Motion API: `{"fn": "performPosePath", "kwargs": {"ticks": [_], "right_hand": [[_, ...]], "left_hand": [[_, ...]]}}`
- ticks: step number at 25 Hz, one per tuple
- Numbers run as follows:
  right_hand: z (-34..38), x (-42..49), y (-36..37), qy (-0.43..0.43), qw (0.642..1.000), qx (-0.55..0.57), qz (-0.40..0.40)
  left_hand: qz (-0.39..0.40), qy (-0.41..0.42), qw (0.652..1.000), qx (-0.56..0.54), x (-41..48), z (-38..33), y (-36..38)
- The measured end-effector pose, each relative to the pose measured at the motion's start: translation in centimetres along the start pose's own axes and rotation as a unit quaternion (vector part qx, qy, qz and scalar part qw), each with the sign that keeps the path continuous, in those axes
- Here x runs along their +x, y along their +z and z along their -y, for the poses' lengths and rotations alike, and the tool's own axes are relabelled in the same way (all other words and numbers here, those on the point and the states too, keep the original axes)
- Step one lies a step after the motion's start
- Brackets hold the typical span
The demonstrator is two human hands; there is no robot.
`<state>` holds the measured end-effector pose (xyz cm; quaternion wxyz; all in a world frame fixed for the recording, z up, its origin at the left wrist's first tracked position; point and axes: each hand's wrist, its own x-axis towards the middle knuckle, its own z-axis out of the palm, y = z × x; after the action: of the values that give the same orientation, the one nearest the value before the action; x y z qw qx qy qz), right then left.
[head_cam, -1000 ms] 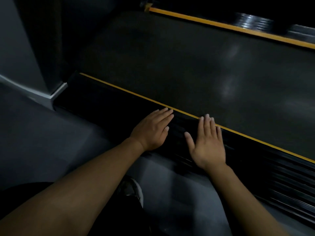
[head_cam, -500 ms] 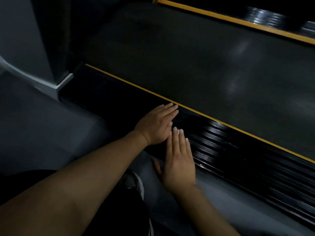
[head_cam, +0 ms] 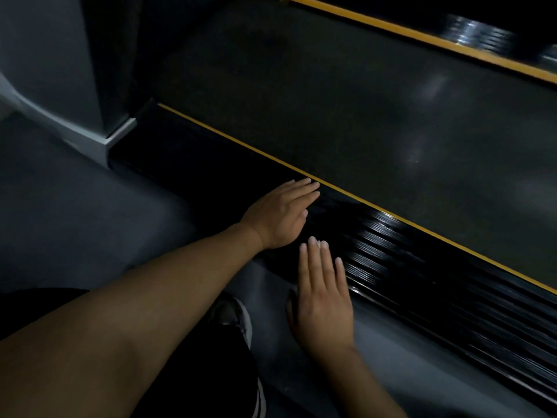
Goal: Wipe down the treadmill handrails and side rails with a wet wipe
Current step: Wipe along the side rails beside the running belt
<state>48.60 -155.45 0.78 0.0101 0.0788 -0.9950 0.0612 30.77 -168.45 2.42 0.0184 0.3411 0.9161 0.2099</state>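
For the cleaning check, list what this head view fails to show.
Wet wipe: none visible in the head view; the flat left hand or right hand could cover one.
Side rail: right end cut by the frame edge, ribs motion-blurred.
Far rail: blurred, cut by the top edge.
Handrails: outside the head view.
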Motion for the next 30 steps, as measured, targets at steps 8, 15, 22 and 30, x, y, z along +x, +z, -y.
{"fn": "performPosePath", "kwargs": {"ticks": [8,15,22,30], "right_hand": [[0.9,2.4,0.5,-0.124,0.990,-0.060,0.020],[0.3,4.6,-0.9,0.010,0.999,0.004,0.031],[-3.7,7.7,-1.8,0.031,0.998,-0.035,0.032],[-4.7,8.9,-2.4,0.025,0.998,-0.029,0.044]], "left_hand": [[0.001,-0.035,0.999,0.037,-1.0,4.0,-2.3],[-0.035,-0.039,0.998,0.026,-1.1,4.3,-1.7],[-0.053,-0.021,0.998,0.032,-1.1,4.3,-1.5],[-0.055,-0.021,0.998,0.030,-1.1,4.1,-1.7]]}}
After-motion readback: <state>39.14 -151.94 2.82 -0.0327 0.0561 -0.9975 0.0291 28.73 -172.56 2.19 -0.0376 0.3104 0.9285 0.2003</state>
